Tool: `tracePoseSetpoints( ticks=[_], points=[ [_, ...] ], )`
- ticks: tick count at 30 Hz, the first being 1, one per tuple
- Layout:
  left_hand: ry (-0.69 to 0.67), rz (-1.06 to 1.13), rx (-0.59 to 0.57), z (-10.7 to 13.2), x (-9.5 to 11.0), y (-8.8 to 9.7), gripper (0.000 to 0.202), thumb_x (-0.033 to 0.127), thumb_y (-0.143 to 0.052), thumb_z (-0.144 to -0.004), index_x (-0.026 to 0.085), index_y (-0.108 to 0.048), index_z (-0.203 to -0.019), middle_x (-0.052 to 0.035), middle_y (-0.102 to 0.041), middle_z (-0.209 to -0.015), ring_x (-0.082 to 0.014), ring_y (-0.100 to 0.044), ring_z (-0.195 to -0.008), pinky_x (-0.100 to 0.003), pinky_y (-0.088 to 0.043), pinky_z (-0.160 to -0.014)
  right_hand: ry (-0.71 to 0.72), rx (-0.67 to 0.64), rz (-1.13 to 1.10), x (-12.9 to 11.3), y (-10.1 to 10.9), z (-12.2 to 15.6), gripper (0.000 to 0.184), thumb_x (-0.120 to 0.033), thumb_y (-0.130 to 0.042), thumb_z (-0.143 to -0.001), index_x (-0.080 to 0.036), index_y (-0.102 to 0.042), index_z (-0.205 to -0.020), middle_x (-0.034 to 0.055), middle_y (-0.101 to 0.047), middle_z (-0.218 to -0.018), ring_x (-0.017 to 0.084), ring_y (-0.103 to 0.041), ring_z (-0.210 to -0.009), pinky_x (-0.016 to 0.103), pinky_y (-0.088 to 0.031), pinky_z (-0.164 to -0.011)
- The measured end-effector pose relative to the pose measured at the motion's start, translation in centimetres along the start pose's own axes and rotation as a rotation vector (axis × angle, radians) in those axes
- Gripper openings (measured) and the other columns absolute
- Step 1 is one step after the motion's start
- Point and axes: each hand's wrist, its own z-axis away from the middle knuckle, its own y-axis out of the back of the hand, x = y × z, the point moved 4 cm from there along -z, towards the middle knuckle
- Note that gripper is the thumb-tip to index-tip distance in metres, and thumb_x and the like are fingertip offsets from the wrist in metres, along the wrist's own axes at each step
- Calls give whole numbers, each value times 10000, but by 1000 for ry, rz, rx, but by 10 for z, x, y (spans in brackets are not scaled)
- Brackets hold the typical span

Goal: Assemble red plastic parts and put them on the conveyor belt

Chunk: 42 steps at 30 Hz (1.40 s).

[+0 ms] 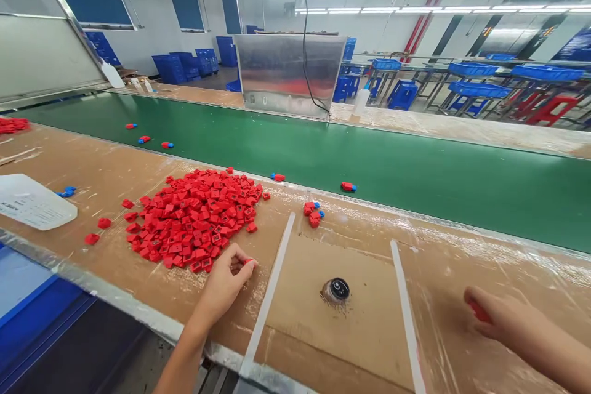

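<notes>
My left hand [227,278] is beside the near right edge of a heap of small red plastic blocks [198,215]. Its thumb and fingers pinch a red block [248,261], mostly covered by the fingertips. Off to the right, above the bench, my right hand [501,315] is closed around a red piece [480,311]; motion blurs it and its far end is hidden. Between the hands a round black-topped fixture [338,289] stands on a cardboard sheet [305,326]. Behind the sheet lie a few red pieces with blue ends [314,214].
A green conveyor belt [438,175] runs across behind the bench, carrying several red-and-blue pieces [348,187]. White tape strips [272,283] flank the cardboard. On the left are a white plastic sheet [37,202], small blue parts [67,191] and a blue bin [32,301] below the edge.
</notes>
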Motion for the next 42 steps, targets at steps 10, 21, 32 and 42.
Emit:
tracePoseSetpoints(
  ticks=[10, 21, 32, 42],
  points=[
    [-214, -250, -140, 8, 11, -18, 266, 269, -483, -924, 200, -717, -1030, -90, -733, -1064, -249, -644, -993, -372, -467, -885, 111, 131, 71, -73, -3, 46, 411, -466, -392, -869, -188, -616, -1072, 144, -674, -1025, 307, -662, -866, 392, -491, -698],
    [-275, -854, -423, 40, 31, -28, 438, -20, -360, -834, 239, -601, -1092, -92, -655, -1039, -248, -644, -948, -332, -455, -791, 186, 173, -100, -109, 6, 54, 466, -511, -374, -952, -188, -691, -1064, 120, -696, -1036, 290, -643, -923, 418, -513, -781],
    [-280, -476, -349, 25, 6, -22, 245, 290, -458, -942, 242, -662, -1069, -53, -696, -980, -239, -645, -908, -321, -466, -798, 492, 155, -386, -247, 37, 67, 261, -378, -491, -1009, -214, -647, -1139, 90, -674, -1064, 212, -648, -904, 347, -539, -782],
    [0, 353, -367, 51, 15, -110, 219, 287, -645, -828, 177, -660, -1016, -1, -605, -806, -145, -542, -729, -237, -440, -680, 530, 132, -291, -269, 15, 70, 181, -321, -515, -1004, -196, -626, -1076, 76, -660, -961, 202, -640, -850, 318, -516, -729]
  ],
)
